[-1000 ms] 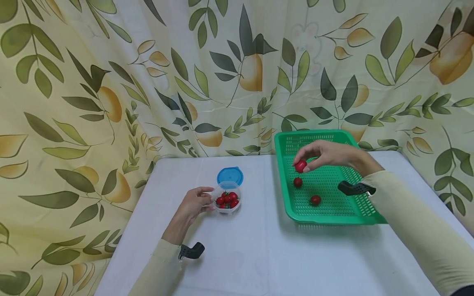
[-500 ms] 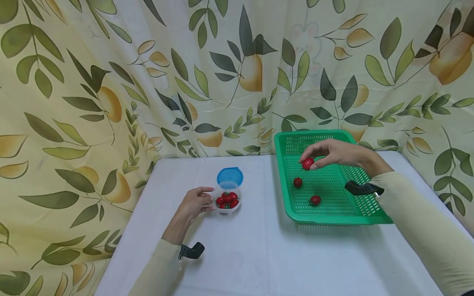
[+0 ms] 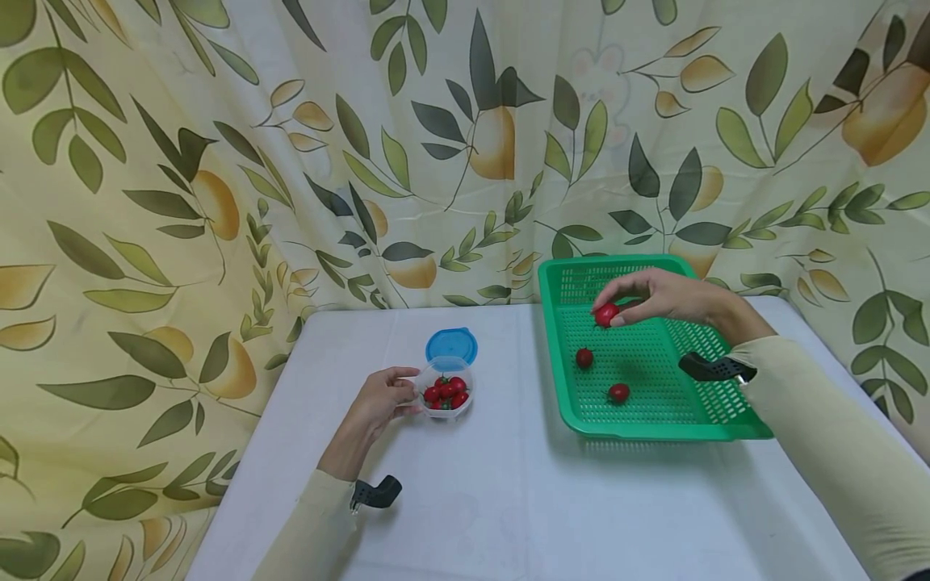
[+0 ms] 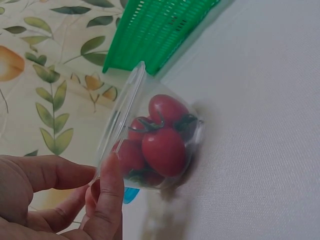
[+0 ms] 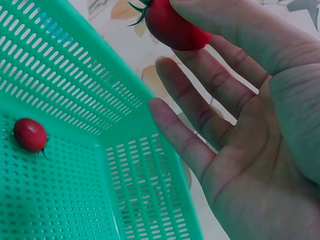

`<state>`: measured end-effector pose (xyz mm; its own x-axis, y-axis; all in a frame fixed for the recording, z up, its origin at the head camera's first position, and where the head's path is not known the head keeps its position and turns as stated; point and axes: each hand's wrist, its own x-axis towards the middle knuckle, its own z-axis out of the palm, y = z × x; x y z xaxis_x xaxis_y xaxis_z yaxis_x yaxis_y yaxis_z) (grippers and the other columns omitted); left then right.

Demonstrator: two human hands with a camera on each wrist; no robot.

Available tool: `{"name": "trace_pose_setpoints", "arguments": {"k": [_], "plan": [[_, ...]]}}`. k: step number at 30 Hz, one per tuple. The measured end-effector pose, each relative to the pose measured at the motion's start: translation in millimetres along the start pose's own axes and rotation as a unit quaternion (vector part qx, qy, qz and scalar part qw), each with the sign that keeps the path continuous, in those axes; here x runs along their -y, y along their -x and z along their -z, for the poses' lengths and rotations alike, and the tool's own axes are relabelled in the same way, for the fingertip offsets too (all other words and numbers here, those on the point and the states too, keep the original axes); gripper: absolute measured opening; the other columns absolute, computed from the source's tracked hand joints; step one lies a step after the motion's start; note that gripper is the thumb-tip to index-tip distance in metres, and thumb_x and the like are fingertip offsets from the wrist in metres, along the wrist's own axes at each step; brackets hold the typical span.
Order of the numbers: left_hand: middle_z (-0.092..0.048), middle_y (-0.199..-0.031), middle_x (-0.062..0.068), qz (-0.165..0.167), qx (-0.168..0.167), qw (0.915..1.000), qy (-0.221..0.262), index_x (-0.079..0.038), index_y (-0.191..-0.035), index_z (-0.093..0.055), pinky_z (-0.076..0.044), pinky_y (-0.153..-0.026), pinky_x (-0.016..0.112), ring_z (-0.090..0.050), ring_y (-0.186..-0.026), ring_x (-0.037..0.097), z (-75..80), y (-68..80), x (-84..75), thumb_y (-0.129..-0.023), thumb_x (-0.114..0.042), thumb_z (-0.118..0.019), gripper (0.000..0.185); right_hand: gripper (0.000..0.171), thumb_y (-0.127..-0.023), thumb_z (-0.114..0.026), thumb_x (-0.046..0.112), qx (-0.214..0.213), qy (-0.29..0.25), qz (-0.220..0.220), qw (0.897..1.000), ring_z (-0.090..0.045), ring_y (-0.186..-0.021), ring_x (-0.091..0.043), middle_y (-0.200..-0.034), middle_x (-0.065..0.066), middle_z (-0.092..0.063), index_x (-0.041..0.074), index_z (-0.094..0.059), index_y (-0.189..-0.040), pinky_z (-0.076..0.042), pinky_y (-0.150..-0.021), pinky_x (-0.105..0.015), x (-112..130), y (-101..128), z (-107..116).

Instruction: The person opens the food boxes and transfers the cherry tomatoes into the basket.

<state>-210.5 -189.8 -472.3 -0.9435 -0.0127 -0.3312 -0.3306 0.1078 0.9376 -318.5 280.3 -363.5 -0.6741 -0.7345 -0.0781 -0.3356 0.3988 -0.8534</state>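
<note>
Left hand (image 3: 378, 399) grips the clear plastic cup of red cherry tomatoes (image 3: 446, 390) to steady it on the white table (image 3: 508, 500) — right hand (image 3: 664, 297) pinches one red cherry tomato (image 3: 606, 315) above the green perforated plastic tray (image 3: 715, 411), other fingers loose.

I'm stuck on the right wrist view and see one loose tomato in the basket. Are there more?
Observer: Yes, two cherry tomatoes lie in the green basket: one nearer the back, another nearer the front.
Operator: What is the other hand doing?
Observer: The left hand holds a clear cup of tomatoes on the white table.
Operator: Where is its lid?
Observer: A blue lid lies just behind the cup.
</note>
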Motion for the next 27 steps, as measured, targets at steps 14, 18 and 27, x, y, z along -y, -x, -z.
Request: {"name": "trace_pose_setpoints", "arguments": {"k": [14,18,27], "plan": [[-0.055,-0.102,0.015,-0.005,0.004,1.0000,0.004,0.003,-0.137,-0.057,-0.064,-0.076,0.034,-0.061,-0.082,0.022,1.3,-1.8,2.3,-0.093,0.006,-0.062,0.044,0.030,-0.095,-0.070,0.010,0.014,-0.008,0.015,1.000,-0.062,-0.122,-0.027,-0.131,-0.013,-0.064,0.008,-0.068,-0.125,-0.055,-0.100,-0.028,3.7,-7.4,-0.7],[-0.054,-0.102,0.014,-0.006,0.007,1.0000,0.004,0.003,-0.138,-0.057,-0.064,-0.078,0.037,-0.060,-0.080,0.021,1.9,-1.3,1.5,-0.094,0.005,-0.062,0.044,0.030,-0.096,-0.070,0.011,0.020,0.004,0.020,1.000,-0.063,-0.119,-0.022,-0.130,-0.017,-0.064,0.005,-0.067,-0.125,-0.056,-0.097,-0.030,5.3,-16.4,-4.6],[-0.054,-0.106,0.016,-0.002,0.004,1.0000,-0.005,0.002,-0.138,-0.057,-0.064,-0.078,0.036,-0.060,-0.085,0.022,1.6,-0.2,0.3,-0.095,0.004,-0.061,0.044,0.030,-0.095,-0.072,0.013,0.056,-0.004,0.019,0.998,-0.063,-0.119,-0.032,-0.124,-0.013,-0.068,0.008,-0.068,-0.124,-0.058,-0.095,-0.035,18.1,-42.8,-23.3]]}}
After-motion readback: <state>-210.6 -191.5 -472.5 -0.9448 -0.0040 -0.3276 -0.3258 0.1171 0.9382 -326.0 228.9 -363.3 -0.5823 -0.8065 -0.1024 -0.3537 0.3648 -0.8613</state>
